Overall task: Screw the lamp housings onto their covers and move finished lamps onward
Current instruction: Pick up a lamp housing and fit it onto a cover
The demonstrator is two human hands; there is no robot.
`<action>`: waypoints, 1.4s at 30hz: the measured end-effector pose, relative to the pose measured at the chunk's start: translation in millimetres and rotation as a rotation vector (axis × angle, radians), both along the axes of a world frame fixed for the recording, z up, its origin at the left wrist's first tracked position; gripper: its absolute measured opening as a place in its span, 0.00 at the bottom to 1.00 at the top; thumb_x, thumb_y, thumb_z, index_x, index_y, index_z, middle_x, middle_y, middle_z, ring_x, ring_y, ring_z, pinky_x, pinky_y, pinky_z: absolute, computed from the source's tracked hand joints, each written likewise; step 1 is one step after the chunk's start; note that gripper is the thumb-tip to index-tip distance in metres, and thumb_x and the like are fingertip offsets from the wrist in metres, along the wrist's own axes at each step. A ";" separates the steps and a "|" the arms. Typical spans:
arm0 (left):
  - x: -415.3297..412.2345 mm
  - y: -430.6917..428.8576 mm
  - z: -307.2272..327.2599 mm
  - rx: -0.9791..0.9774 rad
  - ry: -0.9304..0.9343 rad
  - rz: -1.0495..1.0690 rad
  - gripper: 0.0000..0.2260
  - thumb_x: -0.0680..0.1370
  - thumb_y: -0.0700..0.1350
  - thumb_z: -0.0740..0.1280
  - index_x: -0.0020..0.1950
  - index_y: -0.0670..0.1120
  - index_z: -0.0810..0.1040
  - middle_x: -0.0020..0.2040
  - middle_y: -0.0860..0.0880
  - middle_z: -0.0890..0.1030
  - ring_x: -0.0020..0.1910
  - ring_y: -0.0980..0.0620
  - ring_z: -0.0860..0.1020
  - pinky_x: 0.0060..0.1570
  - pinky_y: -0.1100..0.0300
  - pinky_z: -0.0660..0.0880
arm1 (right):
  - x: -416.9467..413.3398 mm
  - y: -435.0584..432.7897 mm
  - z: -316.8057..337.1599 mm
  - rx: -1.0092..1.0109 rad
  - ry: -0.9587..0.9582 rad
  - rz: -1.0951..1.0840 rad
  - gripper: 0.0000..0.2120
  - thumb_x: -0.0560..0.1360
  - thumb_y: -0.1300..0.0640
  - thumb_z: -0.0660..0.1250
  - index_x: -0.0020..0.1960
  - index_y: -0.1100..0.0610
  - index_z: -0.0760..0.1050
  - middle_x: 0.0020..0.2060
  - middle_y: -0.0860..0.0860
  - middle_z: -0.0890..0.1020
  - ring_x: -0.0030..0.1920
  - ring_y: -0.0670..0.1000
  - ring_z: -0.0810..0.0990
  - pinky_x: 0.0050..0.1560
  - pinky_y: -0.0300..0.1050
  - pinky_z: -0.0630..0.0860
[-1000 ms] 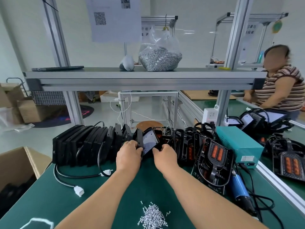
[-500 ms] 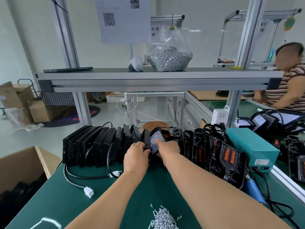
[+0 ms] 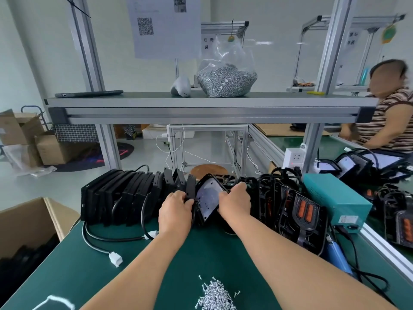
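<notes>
Black-framed lamp with pale grey front panel [image 3: 209, 201]: tilted on edge on green bench mat [image 3: 100, 276], clamped between both hands. Left hand [image 3: 175, 211] curled round its left edge, right hand [image 3: 234, 203] curled over its upper right corner. Nothing else held.

Progress, judging by layout: well into the batch, not near done. Directly left of left hand: packed row of closed black lamps on edge [image 3: 116, 198], probably the finished stack, held unit apparently joining it. Right of right hand: row of open black housings with orange inserts [image 3: 299, 209], likely yet to be screwed. Can't tell whether held unit has all its screws; back face hidden.

Around:
- Loose pile of small silver screws [image 3: 215, 296] between the forearms, nearer the body than both hands.
- Blue powered screwdriver [image 3: 337, 253] lying right of right forearm, below teal metal box [image 3: 335, 198], untouched.
- Open cardboard carton [image 3: 26, 222] far left of left hand, off the bench edge.
- Clear bag of screws [image 3: 225, 79] on aluminium shelf [image 3: 201, 104] above both hands.

In the way: black cable with white plug [image 3: 116, 259] looping out from the finished row, just left of left forearm. Snag risk when sliding the unit in. Tight gap between the two rows. Person in striped top [image 3: 388, 121] far right, well clear.
</notes>
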State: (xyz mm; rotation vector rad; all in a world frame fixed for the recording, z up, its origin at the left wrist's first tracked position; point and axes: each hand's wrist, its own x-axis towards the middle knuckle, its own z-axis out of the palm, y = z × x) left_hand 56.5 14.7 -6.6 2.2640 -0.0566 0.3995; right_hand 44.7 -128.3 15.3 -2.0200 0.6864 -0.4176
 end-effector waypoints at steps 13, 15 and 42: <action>-8.7 21.1 -2.8 -0.251 -0.013 0.013 0.09 0.80 0.43 0.67 0.59 0.44 0.78 0.48 0.51 0.78 0.36 0.56 0.80 0.36 0.61 0.74 | -29.8 -29.6 -10.2 0.650 -0.178 -0.100 0.15 0.84 0.66 0.55 0.69 0.67 0.68 0.55 0.62 0.73 0.36 0.57 0.78 0.38 0.53 0.81; -10.1 17.4 -3.4 -0.187 -0.009 0.012 0.09 0.80 0.44 0.67 0.58 0.44 0.78 0.49 0.51 0.78 0.40 0.53 0.81 0.42 0.55 0.76 | -36.3 -29.9 -11.1 0.746 -0.203 -0.115 0.19 0.84 0.65 0.54 0.74 0.63 0.66 0.61 0.62 0.74 0.37 0.56 0.79 0.33 0.48 0.80; -37.8 -45.5 11.0 -0.005 0.119 -0.414 0.24 0.75 0.53 0.70 0.70 0.52 0.71 0.43 0.54 0.78 0.38 0.57 0.76 0.30 0.71 0.68 | -73.9 -17.6 47.5 1.183 -0.495 0.085 0.12 0.84 0.64 0.55 0.46 0.63 0.74 0.32 0.57 0.81 0.22 0.48 0.79 0.25 0.39 0.78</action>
